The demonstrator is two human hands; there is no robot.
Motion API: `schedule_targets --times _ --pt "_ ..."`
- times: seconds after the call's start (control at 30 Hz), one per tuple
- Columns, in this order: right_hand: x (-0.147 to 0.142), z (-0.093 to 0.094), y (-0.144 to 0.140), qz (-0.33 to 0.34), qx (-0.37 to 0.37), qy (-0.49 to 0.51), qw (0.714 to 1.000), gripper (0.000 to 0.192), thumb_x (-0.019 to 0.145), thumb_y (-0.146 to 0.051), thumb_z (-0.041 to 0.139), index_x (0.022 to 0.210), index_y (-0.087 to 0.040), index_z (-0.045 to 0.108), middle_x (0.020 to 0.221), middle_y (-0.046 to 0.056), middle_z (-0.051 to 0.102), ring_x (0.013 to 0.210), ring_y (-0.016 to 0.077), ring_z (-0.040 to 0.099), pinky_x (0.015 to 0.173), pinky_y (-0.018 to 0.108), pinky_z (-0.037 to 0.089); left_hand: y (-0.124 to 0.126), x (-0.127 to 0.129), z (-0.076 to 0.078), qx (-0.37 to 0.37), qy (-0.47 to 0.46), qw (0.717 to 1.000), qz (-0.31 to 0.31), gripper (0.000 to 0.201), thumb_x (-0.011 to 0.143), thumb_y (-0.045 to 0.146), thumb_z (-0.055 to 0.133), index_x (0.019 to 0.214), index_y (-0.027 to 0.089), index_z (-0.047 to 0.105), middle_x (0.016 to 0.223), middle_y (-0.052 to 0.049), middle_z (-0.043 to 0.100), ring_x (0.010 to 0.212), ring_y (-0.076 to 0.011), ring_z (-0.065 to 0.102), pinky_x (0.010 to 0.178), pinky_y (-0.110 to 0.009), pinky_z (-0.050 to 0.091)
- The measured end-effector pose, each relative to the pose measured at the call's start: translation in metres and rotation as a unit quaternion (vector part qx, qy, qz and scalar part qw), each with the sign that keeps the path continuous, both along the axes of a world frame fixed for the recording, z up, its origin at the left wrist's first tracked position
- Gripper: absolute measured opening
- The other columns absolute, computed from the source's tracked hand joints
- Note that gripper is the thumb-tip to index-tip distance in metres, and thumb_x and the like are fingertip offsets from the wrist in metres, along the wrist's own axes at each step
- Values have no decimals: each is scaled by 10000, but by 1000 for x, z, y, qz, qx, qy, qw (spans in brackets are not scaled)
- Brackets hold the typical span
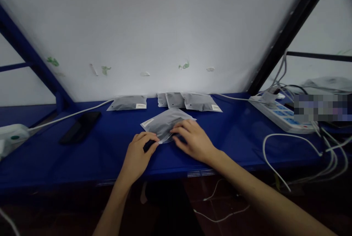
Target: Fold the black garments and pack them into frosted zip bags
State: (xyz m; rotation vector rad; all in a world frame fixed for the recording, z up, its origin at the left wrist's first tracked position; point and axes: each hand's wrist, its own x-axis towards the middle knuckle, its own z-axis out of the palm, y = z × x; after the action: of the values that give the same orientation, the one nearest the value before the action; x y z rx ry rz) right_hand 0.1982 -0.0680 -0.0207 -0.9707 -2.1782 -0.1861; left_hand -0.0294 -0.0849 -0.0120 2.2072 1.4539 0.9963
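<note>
Near the front middle of the blue worktop [110, 144] lies a flat grey translucent plastic pouch with a small white label [165, 123], directly ahead of both hands and touching them. Its long axis runs aslant, from the labelled end at far left toward the near right, so the labelled end points away and leftward. The left hand [139, 155] pinches the pouch's near edge between thumb and fingertips, closed narrowly on it. The right hand [194, 140] lies flat across the pouch's right part, fingers spread and pressing it down. Both are equally close; the left has the actual grip. Farther back, against the white wall panel [165, 26], sit a single grey pouch [128, 102] and a row of similar grey pouches [189, 101]. A black phone [81, 127] lies well to the left, a white power strip [280, 114] to the right.
</note>
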Motion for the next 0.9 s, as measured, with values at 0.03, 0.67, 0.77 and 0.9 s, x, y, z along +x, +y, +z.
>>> schedule_targets --times 0.03,0.67,0.77,0.9 --pt "-9 2 -4 17 3 -29 999 213 950 -276 540 1109 -201 660 1077 91 662 1016 234 567 851 388 457 0 0 0 3 -5 1000 -1 113 883 263 588 917 267 696 1080 -13 710 1087 -239 606 981 -434 455" --pt "-61 9 -8 -25 89 -86 992 255 1012 -316 460 931 -214 679 917 39 707 852 195 559 788 365 359 1 -7 -4 -4 -148 988 43 132 881 274 532 847 238 654 988 -21 717 958 -213 669 890 -353 503" --pt "-56 13 -8 -32 108 -108 988 266 1011 -302 453 897 -217 678 898 38 702 854 195 548 809 366 365 1 -10 -8 3 -194 978 77 118 883 303 552 850 233 641 1019 -20 719 968 -209 665 891 -341 504" --pt "-28 16 -4 -24 126 -139 982 223 1003 -269 471 910 -227 669 965 28 709 915 199 543 843 364 373 0 -17 -15 -11 -267 951 154 167 895 382 582 908 223 631 1075 -30 708 892 -196 663 847 -340 519"
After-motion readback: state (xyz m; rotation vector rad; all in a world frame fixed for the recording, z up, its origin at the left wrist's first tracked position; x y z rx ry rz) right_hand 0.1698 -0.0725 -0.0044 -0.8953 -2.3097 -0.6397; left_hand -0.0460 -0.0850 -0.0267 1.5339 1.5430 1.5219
